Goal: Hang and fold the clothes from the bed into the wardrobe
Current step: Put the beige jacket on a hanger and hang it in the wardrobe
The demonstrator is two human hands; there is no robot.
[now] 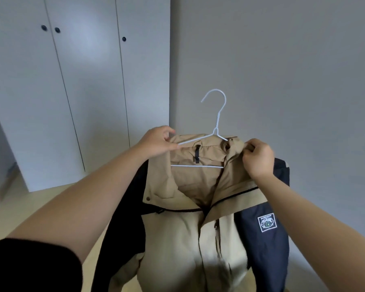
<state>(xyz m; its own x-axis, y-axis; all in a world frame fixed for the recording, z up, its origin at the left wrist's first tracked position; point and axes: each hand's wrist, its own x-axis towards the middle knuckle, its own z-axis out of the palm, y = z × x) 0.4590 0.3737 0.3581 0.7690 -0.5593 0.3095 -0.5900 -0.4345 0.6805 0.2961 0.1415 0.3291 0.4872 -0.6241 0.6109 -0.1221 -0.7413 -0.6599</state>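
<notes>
From the head camera, both bare forearms reach forward and slightly upward, meeting at the shoulders of a tan and navy jacket (pixel 177 228) held up in front of the person. The left arm comes in from the lower left, a black sleeve (pixel 30 266) covering its upper part, the forearm angled up to the right. The left hand (pixel 158 142) is closed in a pinch, thumb and fingers curled round the left shoulder of a white wire hanger (pixel 216 127) together with the jacket's edge there. The right arm enters from the lower right and rises to the left; the right hand (pixel 258 158) has its fingers curled and grips the tan collar fabric at the jacket's right shoulder, knuckles facing the camera.

The hanger sits inside the jacket's neck opening, its hook standing clear above the collar and its lower bar crossing the inner lining. The jacket hangs down from both hands, front partly open, navy sleeves falling at either side, one bearing a square patch (pixel 266 223).

Behind on the left stands the white wardrobe (pixel 82 91) with its doors closed, well apart from the jacket, beside a plain grey wall (pixel 282 60)
</notes>
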